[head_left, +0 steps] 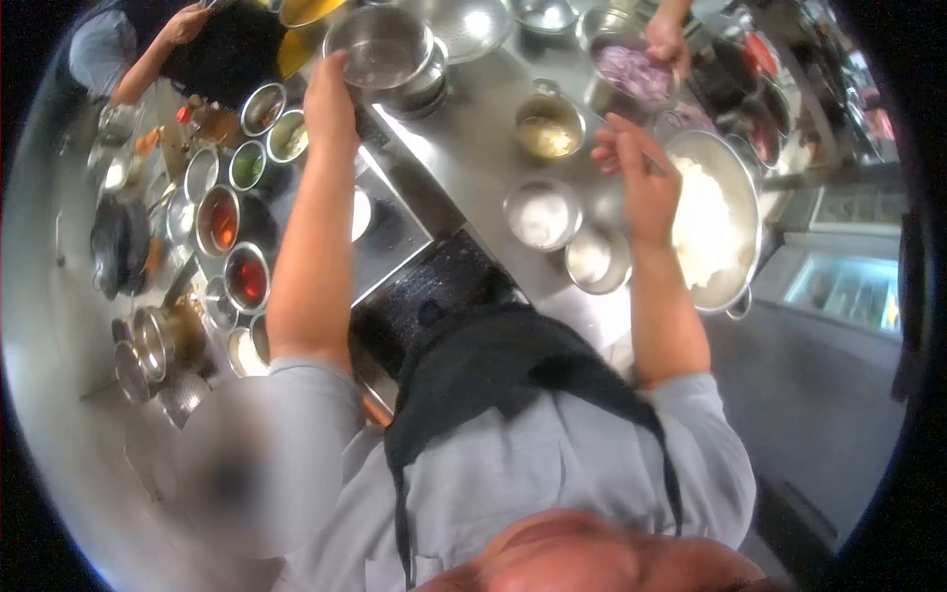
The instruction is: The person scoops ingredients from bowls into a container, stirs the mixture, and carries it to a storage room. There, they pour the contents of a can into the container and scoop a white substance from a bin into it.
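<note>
My left hand (331,107) is closed on the near rim of a round steel bowl (379,49), which looks hollow and sits over another metal vessel (426,94). My right hand (646,183) hovers over the counter with loosely bent fingers apart and nothing in them. Beside it on the right is a wide metal basin (752,212) heaped with a white food (700,222). Left of this hand stand a small pot (548,126) with yellowish contents, a steel bowl (543,214) and a second one (598,259) with something pale.
Another person's hand (669,44) reaches into a pot of sliced purple onion (633,74). Top left, a second person's hand (183,24) shows. Several steel containers line the left side, one with red liquid (249,279). A lit glass-fronted cabinet (843,289) stands right.
</note>
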### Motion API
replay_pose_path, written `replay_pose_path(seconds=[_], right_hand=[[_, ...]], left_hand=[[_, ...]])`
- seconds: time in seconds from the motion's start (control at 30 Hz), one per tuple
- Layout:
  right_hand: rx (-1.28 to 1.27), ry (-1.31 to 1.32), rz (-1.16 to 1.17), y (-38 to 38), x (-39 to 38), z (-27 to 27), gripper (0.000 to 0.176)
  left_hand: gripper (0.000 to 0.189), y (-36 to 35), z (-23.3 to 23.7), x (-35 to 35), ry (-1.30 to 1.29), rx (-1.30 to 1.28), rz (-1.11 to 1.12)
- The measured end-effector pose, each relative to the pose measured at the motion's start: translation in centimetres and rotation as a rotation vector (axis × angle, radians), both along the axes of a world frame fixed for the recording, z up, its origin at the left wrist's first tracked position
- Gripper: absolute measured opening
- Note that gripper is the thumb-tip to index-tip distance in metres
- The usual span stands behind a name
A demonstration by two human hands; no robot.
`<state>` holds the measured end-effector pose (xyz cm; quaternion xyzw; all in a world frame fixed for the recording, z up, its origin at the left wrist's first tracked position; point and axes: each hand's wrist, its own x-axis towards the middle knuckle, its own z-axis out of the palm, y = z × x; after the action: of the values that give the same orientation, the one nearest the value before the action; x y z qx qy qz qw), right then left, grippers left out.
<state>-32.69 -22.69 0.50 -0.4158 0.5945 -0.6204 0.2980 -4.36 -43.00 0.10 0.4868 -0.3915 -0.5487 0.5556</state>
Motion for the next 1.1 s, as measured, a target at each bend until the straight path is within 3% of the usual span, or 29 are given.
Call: replay_pose_path(seconds=[0.07, 0.1, 0.13, 0.2, 0.23, 0.27, 0.33, 0.47, 0.53, 0.63, 0.77, 0.8, 0.83, 0.97, 1.03, 1.1], right_hand=[[0.014, 0.027, -0.04, 0.3, 0.1, 0.0, 0.028], [0.017, 0.038, -0.021, 0.6, 0.1, -0.1, 0.028], [0.021, 0.046, 0.0, 0.8, -0.1, 0.0, 0.028], [0.029, 0.063, -0.015, 1.3, -0.5, 0.0, 0.028], [0.04, 0.071, -0.015, 1.5, -0.6, -0.1, 0.028], [0.051, 0.078, -0.013, 1.8, -0.8, -0.3, 0.028], [0.099, 0.077, -0.016, 1.9, -1.3, -0.4, 0.028], [0.256, 0.069, -0.005, 0.2, -2.4, -2.0, 0.028], [0.245, 0.086, 0.004, -1.3, -2.6, -4.3, 0.029], [0.251, 0.095, 0.006, -2.3, -2.5, -5.2, 0.031], [0.277, 0.101, 0.01, -2.5, -2.9, -5.7, 0.034], [0.281, 0.102, 0.008, -2.6, -3.3, -5.9, 0.034], [0.262, 0.133, 0.025, -2.8, -3.8, -6.2, 0.033], [0.323, 0.169, 0.005, -3.2, -3.4, -4.9, 0.035], [0.307, 0.171, 0.004, -3.3, -3.5, -5.2, 0.035], [0.297, 0.173, -0.001, -3.1, -3.6, -5.5, 0.035]], left_hand=[[0.031, -3.0, -1.9, -1.0, -0.593, -0.364, 0.085], [0.033, -5.7, -5.8, -0.3, -1.082, -0.676, 0.159], [0.033, -6.2, -5.9, -0.3, -1.068, -0.685, 0.151], [0.034, -6.5, -6.0, -0.4, -1.533, -0.593, 0.0], [0.043, -7.0, -5.8, -0.1, -1.503, -0.463, -0.142], [0.043, -6.9, -6.1, -0.1, -1.502, -0.463, -0.15], [0.049, -6.6, -6.6, -0.3, -0.813, -0.279, 0.075], [0.055, -2.5, -6.6, 0.9, -0.554, -0.432, 0.293], [0.049, 5.1, -3.5, -0.6, -0.333, -0.399, 0.211], [0.044, 13.1, -6.6, -0.3, -0.31, -0.394, 0.067], [0.04, 22.6, -8.4, 3.0, -0.328, 0.248, -0.848], [0.043, 23.8, -8.9, 4.1, -0.333, 0.065, -1.043], [0.053, 24.3, -9.2, 5.3, -0.151, 0.251, -1.173], [0.06, 26.3, -8.8, 8.8, -0.184, 0.354, -1.075], [0.062, 26.5, -8.6, 9.7, -0.239, 0.635, -1.079], [0.063, 27.1, -9.9, 10.5, -0.22, 0.689, -1.059]])
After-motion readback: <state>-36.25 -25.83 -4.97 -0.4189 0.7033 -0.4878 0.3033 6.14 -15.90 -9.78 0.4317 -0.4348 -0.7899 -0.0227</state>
